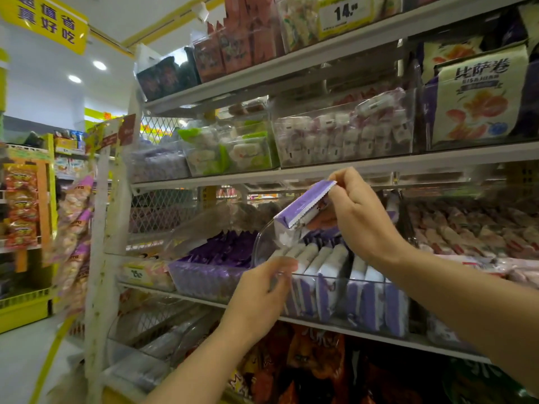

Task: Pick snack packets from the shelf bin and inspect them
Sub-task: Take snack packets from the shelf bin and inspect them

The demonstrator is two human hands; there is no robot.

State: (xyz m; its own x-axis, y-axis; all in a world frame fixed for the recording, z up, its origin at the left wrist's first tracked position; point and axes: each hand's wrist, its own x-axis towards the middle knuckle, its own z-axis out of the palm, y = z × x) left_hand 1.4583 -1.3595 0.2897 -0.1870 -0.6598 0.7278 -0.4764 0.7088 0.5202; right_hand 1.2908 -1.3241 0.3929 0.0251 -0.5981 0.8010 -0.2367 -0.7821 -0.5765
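Observation:
My right hand [361,217] pinches the top corner of a purple and white snack packet [303,208] and holds it tilted above a clear shelf bin [335,287]. That bin holds several more purple and white packets standing upright. My left hand [259,298] grips the bin's raised clear front flap [267,246] at the bin's left front edge. The lower part of the held packet is seen through the flap.
A neighbouring bin of dark purple packets [215,263] sits to the left. Bins of pink-wrapped snacks [472,228] stand to the right. Shelves above carry more clear bins, and orange bags [306,365] fill the shelf below. An aisle floor [26,351] opens on the left.

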